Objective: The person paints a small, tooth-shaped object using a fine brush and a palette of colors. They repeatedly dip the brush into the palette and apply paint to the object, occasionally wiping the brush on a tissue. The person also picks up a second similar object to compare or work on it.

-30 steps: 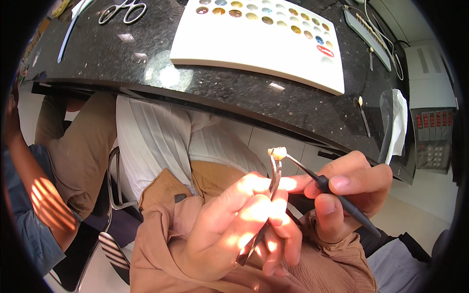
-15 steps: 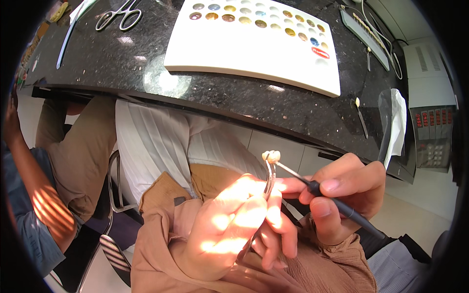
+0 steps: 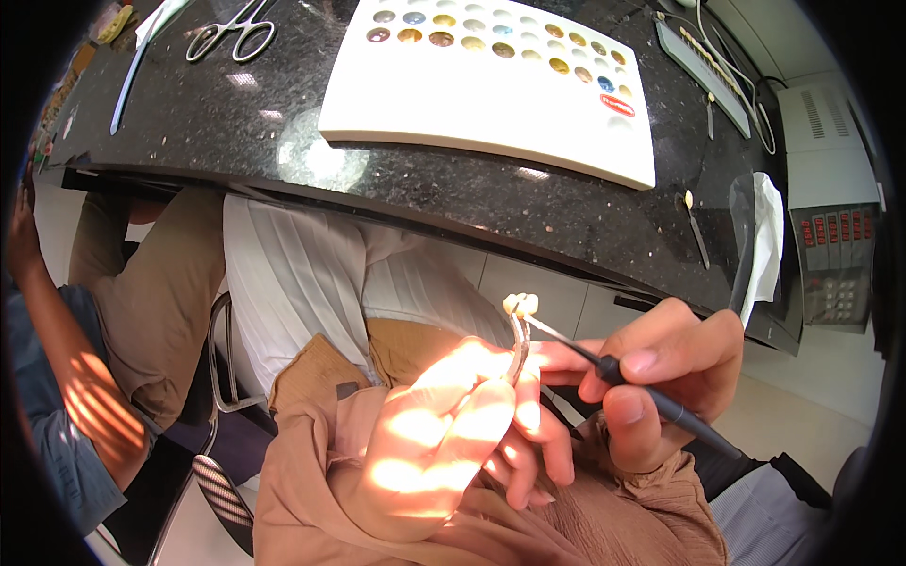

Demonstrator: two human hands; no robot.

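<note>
My left hand [image 3: 453,424] is closed around a pair of curved metal forceps [image 3: 520,351], brightly sunlit. Between the forceps' tips sits a small cream dental crown piece [image 3: 522,305], held above my lap. In my right hand [image 3: 661,377], pinched between thumb and fingers, is a dark-handled fine brush [image 3: 675,410]. Its thin tip touches or lies right beside the crown piece; which of the two I cannot tell. On the table beyond rests a white palette [image 3: 472,104] with rows of coloured wells.
The dark speckled table [image 3: 226,141] carries scissor-handled forceps [image 3: 231,40], a blue-handled tool [image 3: 135,80], a shade guide [image 3: 703,75], a loose shade tab [image 3: 696,226] and a white tissue [image 3: 769,236]. A device with red digits [image 3: 835,255] stands right. Another person's arm [image 3: 75,358] is at left.
The crown piece and forceps tips have turned and shifted very slightly. Both hands keep their grips in nearly the same place.
</note>
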